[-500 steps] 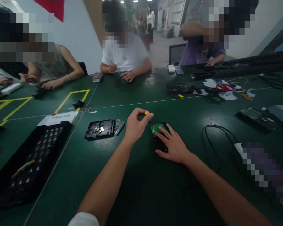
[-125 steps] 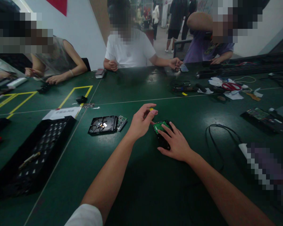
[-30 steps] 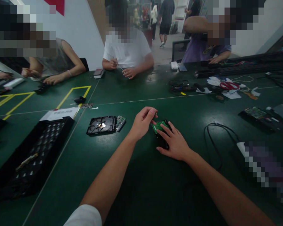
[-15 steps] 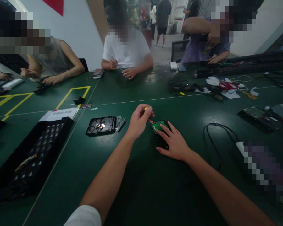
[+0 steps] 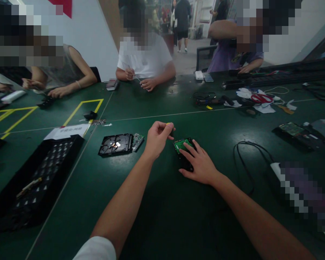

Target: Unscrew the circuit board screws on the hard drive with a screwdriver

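My left hand (image 5: pixel 157 139) is closed in a pinch round a small screwdriver with a yellow cap (image 5: pixel 169 125), held upright just left of a black hard drive (image 5: pixel 184 154). The drive lies on the green table (image 5: pixel 162 202) with its green circuit board (image 5: pixel 181 144) facing up. My right hand (image 5: pixel 199 164) lies flat on the drive with fingers spread, pressing it down.
An opened hard drive (image 5: pixel 115 143) with a loose circuit board lies to the left, and beyond it a black tray (image 5: pixel 29 180). A black cable (image 5: pixel 246 159) and a power strip sit at the right. Other people work along the table's far side, amid tools and scissors (image 5: pixel 258 98).
My left hand has drawn slightly left and up from the drive's board, still pinching the screwdriver. My right hand has stayed on the drive.
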Demonstrator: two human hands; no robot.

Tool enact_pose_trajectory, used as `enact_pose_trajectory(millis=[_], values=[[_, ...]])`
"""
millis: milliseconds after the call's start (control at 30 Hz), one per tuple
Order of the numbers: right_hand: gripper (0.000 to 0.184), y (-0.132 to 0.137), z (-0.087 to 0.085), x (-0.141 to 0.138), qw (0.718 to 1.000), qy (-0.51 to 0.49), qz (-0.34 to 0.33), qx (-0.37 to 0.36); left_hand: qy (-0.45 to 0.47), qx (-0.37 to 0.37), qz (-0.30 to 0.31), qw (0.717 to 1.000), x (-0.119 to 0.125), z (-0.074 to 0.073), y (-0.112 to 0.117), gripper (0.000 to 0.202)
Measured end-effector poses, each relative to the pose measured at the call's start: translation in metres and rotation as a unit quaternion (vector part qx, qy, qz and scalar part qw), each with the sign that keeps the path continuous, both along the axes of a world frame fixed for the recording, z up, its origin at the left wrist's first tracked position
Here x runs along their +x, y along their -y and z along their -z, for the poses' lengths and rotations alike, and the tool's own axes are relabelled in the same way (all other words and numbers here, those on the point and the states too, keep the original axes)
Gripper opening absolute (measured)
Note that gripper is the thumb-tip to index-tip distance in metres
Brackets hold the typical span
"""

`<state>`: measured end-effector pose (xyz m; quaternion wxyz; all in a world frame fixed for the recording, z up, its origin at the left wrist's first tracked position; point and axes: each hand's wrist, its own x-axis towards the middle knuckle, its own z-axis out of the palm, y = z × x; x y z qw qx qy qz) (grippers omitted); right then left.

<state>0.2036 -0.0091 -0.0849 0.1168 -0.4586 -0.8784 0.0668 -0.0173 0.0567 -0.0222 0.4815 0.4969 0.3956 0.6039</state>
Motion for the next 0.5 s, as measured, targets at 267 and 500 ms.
enact_pose_trajectory(millis=[267,500], values=[[0.085,-0.0003,-0.0005,-0.0002,1.0,-0.001,0.0,-0.003,-0.029,0.038,0.038,0.998,-0.0005,0.0016,-0.0015,0.03],[0.084,-0.0003,0.0002,-0.0002,1.0,-0.003,-0.004,0.003,0.014,0.011,0.084,0.996,-0.0013,0.0003,0.0,0.028]])
